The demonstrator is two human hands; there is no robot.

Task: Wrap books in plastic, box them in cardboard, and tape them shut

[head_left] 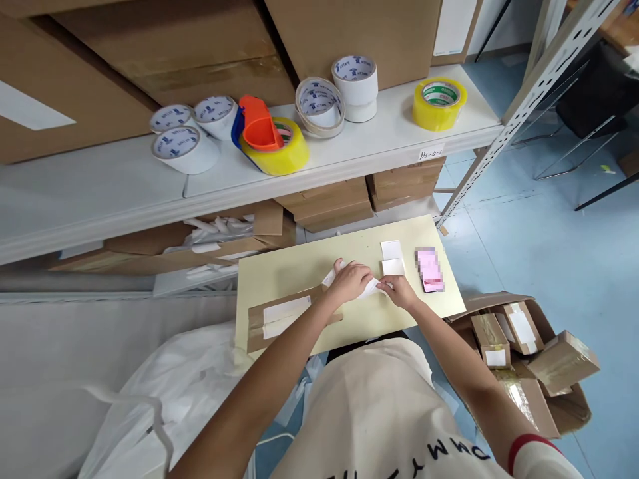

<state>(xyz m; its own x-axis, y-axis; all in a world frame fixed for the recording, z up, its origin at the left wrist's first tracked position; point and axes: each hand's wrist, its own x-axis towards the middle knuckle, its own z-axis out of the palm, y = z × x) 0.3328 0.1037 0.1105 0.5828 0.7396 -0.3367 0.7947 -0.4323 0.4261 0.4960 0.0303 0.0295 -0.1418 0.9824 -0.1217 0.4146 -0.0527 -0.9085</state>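
My left hand [349, 281] and my right hand [401, 291] meet over a small pale yellow table [289, 273]. Both are closed on a white paper label [372, 288] held between them. Left of my left hand lies a flat brown cardboard piece [284, 316] with a white label on it. Two white paper squares [392, 258] lie just beyond my right hand. A pink blurred item [430, 270] lies to the right of them.
A white shelf [110, 186] in front carries several tape rolls, an orange tape dispenser [259, 124] and a yellow roll [439, 102]. Big cardboard boxes stand behind. An open carton [544, 372] of small boxes sits on the blue floor at right. White bags [170, 392] lie lower left.
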